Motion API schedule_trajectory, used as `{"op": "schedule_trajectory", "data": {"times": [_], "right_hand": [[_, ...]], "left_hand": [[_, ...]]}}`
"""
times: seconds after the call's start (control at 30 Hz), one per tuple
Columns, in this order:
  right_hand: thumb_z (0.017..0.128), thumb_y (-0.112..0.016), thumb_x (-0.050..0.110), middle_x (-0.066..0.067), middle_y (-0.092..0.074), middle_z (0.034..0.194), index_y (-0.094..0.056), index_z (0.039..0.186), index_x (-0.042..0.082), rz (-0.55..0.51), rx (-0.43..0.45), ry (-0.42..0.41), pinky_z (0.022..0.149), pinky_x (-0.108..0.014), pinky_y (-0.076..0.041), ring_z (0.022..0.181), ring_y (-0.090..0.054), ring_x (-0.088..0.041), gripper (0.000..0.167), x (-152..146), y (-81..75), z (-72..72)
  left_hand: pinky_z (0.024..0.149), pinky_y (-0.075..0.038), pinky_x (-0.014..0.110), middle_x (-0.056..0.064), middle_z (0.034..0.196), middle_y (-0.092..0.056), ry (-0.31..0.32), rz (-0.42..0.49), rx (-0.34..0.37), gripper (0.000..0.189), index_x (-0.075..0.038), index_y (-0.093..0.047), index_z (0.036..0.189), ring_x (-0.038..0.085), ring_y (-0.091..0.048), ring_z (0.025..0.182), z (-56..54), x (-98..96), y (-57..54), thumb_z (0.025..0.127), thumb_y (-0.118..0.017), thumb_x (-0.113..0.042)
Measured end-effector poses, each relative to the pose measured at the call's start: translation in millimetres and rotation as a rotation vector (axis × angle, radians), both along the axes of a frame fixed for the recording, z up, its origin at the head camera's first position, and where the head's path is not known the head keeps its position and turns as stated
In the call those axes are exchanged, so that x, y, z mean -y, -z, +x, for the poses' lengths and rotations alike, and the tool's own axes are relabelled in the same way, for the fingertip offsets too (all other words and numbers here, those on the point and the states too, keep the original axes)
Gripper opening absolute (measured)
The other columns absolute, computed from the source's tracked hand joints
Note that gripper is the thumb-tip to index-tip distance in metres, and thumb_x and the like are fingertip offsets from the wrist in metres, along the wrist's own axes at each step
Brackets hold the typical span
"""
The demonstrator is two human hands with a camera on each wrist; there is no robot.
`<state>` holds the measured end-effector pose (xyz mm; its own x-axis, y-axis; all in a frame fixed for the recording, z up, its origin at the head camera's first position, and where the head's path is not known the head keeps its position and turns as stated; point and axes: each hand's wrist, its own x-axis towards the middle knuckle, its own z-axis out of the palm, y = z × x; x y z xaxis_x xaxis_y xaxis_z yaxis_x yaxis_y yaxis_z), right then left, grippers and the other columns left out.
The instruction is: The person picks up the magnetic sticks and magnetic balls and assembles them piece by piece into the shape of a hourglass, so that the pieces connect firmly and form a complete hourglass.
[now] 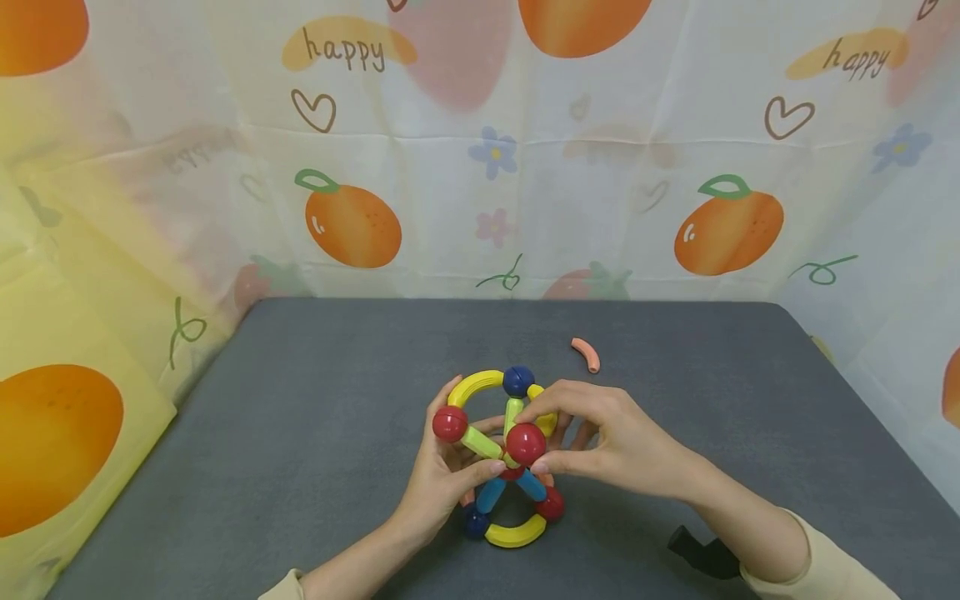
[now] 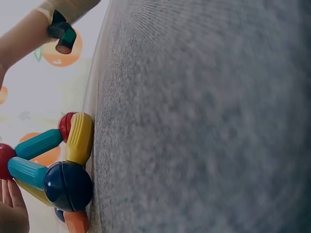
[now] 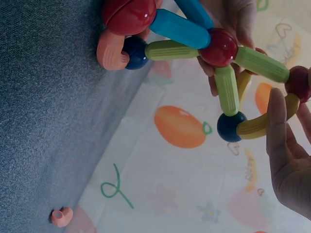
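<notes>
A magnetic ball-and-stick structure stands upright on the table, with a red centre ball [image 3: 218, 47] joining blue and light green straight sticks. Yellow curved sticks run between outer red and navy balls at top and bottom. My left hand [image 1: 435, 475] grips the structure around its middle, thumb in front by the centre ball, other fingers behind. At the upper right, my right hand [image 1: 607, 433] pinches a red ball [image 1: 526, 443] between thumb and fingers, at the end of a light green stick [image 3: 262, 64] and a yellow curved stick [image 3: 269, 121].
A loose salmon-coloured curved stick [image 1: 586, 355] lies on the dark grey table [image 1: 360, 350], beyond the right hand. A black strap-like item [image 1: 703, 553] shows beside the right forearm. A fruit-printed curtain [image 1: 442, 167] hangs behind the table's far edge.
</notes>
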<state>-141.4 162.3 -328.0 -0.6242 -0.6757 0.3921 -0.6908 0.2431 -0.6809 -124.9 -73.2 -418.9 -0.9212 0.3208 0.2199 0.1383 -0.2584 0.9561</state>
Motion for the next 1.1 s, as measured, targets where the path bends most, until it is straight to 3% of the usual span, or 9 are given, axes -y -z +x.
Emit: {"op": "schedule_trajectory", "data": {"times": [0.23,0.37,0.47,0.53,0.63,0.77,1.0,1.1], "right_hand": [[0.082,-0.08,0.021,0.009,-0.068,0.109,-0.064,0.117,0.027,0.016,0.035,0.018,0.06,-0.022,-0.058,0.079,-0.063,-0.003,0.039,-1.2,-0.4,0.7],[0.082,-0.08,0.022,0.008,-0.067,0.11,-0.064,0.118,0.026,0.015,0.037,0.003,0.061,-0.023,-0.058,0.081,-0.064,-0.005,0.039,-2.3,-0.8,-0.3],[0.083,-0.08,0.022,0.007,-0.067,0.111,-0.063,0.118,0.025,0.01,0.029,-0.017,0.061,-0.024,-0.058,0.081,-0.064,-0.003,0.039,-3.3,-0.8,-1.4],[0.084,-0.079,0.021,0.006,-0.067,0.112,-0.063,0.119,0.024,0.013,0.024,-0.028,0.062,-0.024,-0.059,0.082,-0.063,-0.002,0.038,-4.3,-0.6,-2.4],[0.085,-0.078,0.019,0.006,-0.067,0.115,-0.063,0.121,0.023,0.016,0.031,-0.053,0.064,-0.024,-0.059,0.086,-0.065,-0.004,0.039,-6.6,0.6,-5.6],[0.086,-0.077,0.014,0.002,-0.067,0.12,-0.063,0.123,0.018,0.009,0.038,-0.096,0.069,-0.026,-0.061,0.097,-0.066,-0.006,0.04,-11.2,2.2,-12.3],[0.086,-0.075,0.008,-0.002,-0.064,0.129,-0.063,0.124,0.02,0.007,0.016,-0.134,0.078,-0.032,-0.061,0.122,-0.059,-0.009,0.041,-17.2,4.6,-25.0],[0.085,-0.074,0.006,-0.004,-0.062,0.132,-0.063,0.123,0.019,-0.002,0.024,-0.152,0.083,-0.032,-0.061,0.122,-0.06,-0.011,0.041,-18.9,5.7,-30.4]], "left_hand": [[0.092,-0.055,0.023,-0.012,0.125,-0.068,0.01,0.015,-0.011,0.096,-0.026,-0.004,0.157,0.007,-0.07,0.107,0.0,0.0,0.8,0.09,-0.068,-0.001],[0.082,-0.054,0.019,-0.012,0.122,-0.07,-0.002,-0.043,0.049,0.07,-0.009,-0.032,0.149,0.006,-0.07,0.101,0.4,-0.2,-0.2,0.09,-0.07,-0.006],[0.086,-0.053,0.018,0.004,0.132,-0.066,0.003,-0.085,0.065,0.057,0.001,-0.046,0.141,0.005,-0.068,0.103,0.7,0.0,-0.5,0.09,-0.07,-0.009],[0.089,-0.053,0.018,0.017,0.14,-0.06,0.016,-0.082,0.05,0.057,0.001,-0.046,0.142,0.004,-0.067,0.107,0.9,0.0,-0.7,0.091,-0.069,-0.009],[0.097,-0.051,0.021,0.011,0.137,-0.062,0.034,-0.06,0.011,0.053,0.006,-0.047,0.14,0.003,-0.065,0.11,0.9,0.7,0.0,0.092,-0.067,-0.008],[0.099,-0.051,0.021,-0.015,0.113,-0.068,0.022,-0.054,0.006,0.038,0.008,-0.054,0.124,0.002,-0.064,0.112,0.5,2.0,1.7,0.092,-0.067,-0.007],[0.101,-0.05,0.02,-0.014,0.121,-0.067,0.017,-0.011,-0.057,0.024,0.007,-0.059,0.11,0.0,-0.058,0.126,-0.4,0.2,5.5,0.091,-0.067,-0.006],[0.103,-0.049,0.02,0.002,0.134,-0.064,0.002,-0.002,-0.09,0.026,0.011,-0.055,0.109,0.002,-0.056,0.129,-0.6,-1.9,6.5,0.091,-0.067,-0.005]]}}
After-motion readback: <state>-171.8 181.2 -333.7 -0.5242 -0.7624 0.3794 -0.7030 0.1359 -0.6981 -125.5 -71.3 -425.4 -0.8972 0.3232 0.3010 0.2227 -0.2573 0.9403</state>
